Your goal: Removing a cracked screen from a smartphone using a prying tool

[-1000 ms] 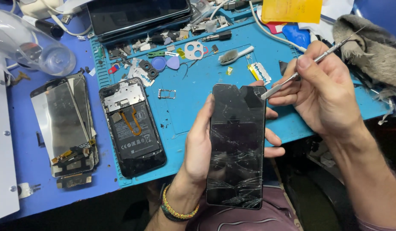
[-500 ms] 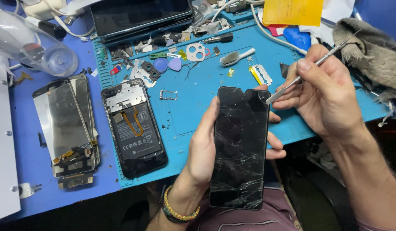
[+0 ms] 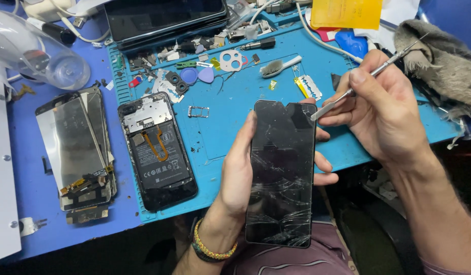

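Phone: a black, glossy rectangular smartphone with a cracked glass front (image 3: pixel 281 173), fine white fractures spreading densest near its lower end; held upright above the lap, at the near edge of the textured blue rubber work mat (image 3: pixel 230 107).
Left hand: the left hand (image 3: pixel 240 173) wraps the phone from behind, thumb along the left edge, fingertips curling round the right edge, clamped on it; a beaded band circles the wrist.
Right hand: the right hand (image 3: pixel 383 112) pinches a slim silver metal prying tool (image 3: pixel 368 76) between thumb and fingers, closed on it; its flat tip meets the phone's upper right corner.
Mat: an opened black phone with bare battery and orange flex strip (image 3: pixel 156 150) lies flat at the left of the mat; small plastic picks, a white-handled brush (image 3: pixel 279 66) and a razor blade (image 3: pixel 309 86) lie scattered behind.
Beyond the mat: two shiny metal-backed screen panels (image 3: pixel 77 147) are stacked on the blue bench; a frayed grey cloth (image 3: pixel 444 66) sits at right.
Hard to see: the phone's back and the left palm are hidden; the right forearm is cut off by the frame.
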